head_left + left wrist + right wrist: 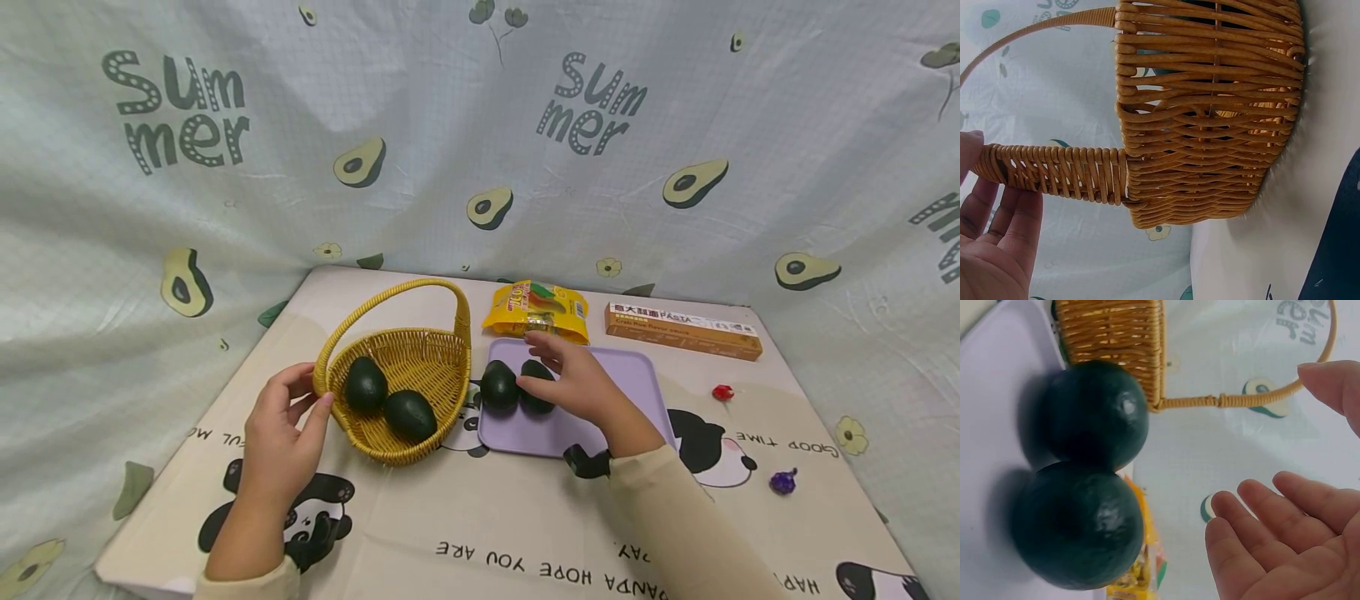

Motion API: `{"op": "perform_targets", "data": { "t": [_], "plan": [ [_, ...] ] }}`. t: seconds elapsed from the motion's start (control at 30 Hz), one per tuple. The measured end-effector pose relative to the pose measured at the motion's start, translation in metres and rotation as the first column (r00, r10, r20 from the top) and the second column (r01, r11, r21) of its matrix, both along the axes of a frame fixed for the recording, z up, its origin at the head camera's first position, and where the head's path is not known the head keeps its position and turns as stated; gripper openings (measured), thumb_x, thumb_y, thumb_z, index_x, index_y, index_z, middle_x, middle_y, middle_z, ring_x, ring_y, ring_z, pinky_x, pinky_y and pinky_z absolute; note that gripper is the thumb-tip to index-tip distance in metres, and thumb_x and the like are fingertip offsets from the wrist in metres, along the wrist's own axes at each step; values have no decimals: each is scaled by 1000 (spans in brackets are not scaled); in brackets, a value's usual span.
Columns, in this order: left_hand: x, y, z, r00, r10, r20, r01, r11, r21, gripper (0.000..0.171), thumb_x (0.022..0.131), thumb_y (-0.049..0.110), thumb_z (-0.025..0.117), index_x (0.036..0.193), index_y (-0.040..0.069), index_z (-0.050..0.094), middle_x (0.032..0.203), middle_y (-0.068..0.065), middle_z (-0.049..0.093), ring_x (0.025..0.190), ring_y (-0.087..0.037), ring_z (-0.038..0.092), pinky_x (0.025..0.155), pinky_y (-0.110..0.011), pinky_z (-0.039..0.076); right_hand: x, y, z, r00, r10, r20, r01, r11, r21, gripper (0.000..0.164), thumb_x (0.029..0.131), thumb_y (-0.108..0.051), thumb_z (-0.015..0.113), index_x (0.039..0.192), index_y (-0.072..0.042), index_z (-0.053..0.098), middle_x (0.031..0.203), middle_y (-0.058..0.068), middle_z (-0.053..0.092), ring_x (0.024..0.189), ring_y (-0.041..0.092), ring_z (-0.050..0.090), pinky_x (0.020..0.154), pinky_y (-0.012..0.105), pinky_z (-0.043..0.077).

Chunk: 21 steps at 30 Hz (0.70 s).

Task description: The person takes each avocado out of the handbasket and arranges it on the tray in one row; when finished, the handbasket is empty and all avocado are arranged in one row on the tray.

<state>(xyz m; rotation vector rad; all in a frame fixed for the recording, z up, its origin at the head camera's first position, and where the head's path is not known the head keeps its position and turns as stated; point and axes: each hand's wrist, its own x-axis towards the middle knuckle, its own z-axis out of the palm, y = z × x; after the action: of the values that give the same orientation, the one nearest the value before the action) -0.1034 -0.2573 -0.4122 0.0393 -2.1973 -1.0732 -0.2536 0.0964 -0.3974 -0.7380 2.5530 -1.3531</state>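
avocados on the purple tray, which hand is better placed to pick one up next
The right hand, most likely: it is open, empty and right by the two avocados on the tray. The left hand is farther off, pinching the basket handle.

Head view bright, evenly lit. Right wrist: pale glints on avocados [1079, 528], soft shadows on tray [991, 406], frame left. Left wrist: cloth [1079, 81] hazy, upper left.
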Motion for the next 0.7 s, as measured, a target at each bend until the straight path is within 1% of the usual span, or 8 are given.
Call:
{"op": "perform_targets", "data": {
  "t": [0.2, 0.3, 0.37, 0.47, 0.6, 0.7],
  "plan": [
    [-1, 1, -1, 1000, -1, 14, 1, 1000, 4, 46, 93, -7, 69, 136, -2, 53, 127, -14, 60, 115, -14, 58, 99, -3, 44, 3, -6, 10, 1000, 29, 5, -29, 999, -12, 68, 89, -28, 81, 147, -10, 52, 148, 8, 57, 136, 31, 56, 119, 47, 43],
    [-2, 1, -1, 1000, -5, 19, 5, 1000, 4, 46, 93, -6, 69, 136, -2, 52, 127, -14, 59, 116, -17, 58, 100, -4, 44, 5, -10, 15, 999, 43, 11, -42, 999, -19, 68, 88, -28, 82, 147, -11, 53, 144, 7, 60, 135, 31, 56, 118, 47, 44],
    [-2, 1, -1, 1000, -6, 15, 6, 1000, 1, 46, 93, -6, 69, 136, -2, 52, 127, -14, 59, 116, -15, 58, 100, -4, 45, 4, -15, 17, 998, 67, 13, -67, 997, -32, 68, 88, -26, 83, 147, -11, 53, 141, 8, 62, 135, 33, 56, 118, 47, 44],
    [-1, 0, -1, 1000, -2, 7, 2, 1000, -2, 47, 93, -6, 69, 136, -3, 52, 127, -14, 60, 115, -10, 56, 100, -4, 44, 3, -22, 18, 994, 109, 0, -109, 993, -38, 68, 87, -24, 84, 146, -12, 53, 140, 9, 63, 135, 32, 56, 118, 47, 45],
    [-1, 0, -1, 1000, -3, 4, 3, 1000, 2, 46, 93, -6, 69, 136, -2, 53, 127, -14, 60, 114, -2, 54, 100, -4, 44, 3, -31, 19, 991, 134, -11, -134, 991, -25, 65, 87, -24, 84, 145, -15, 55, 141, 5, 62, 134, 25, 57, 118, 44, 45],
    [0, 0, -1, 1000, -3, 5, 3, 1000, 7, 46, 93, -5, 69, 136, -1, 53, 128, -13, 60, 114, 1, 53, 100, -4, 44, 2, -38, 20, 989, 144, -12, -145, 989, -32, 63, 87, -24, 83, 143, -13, 56, 141, 4, 61, 133, 23, 58, 118, 42, 45]
  ]
}}
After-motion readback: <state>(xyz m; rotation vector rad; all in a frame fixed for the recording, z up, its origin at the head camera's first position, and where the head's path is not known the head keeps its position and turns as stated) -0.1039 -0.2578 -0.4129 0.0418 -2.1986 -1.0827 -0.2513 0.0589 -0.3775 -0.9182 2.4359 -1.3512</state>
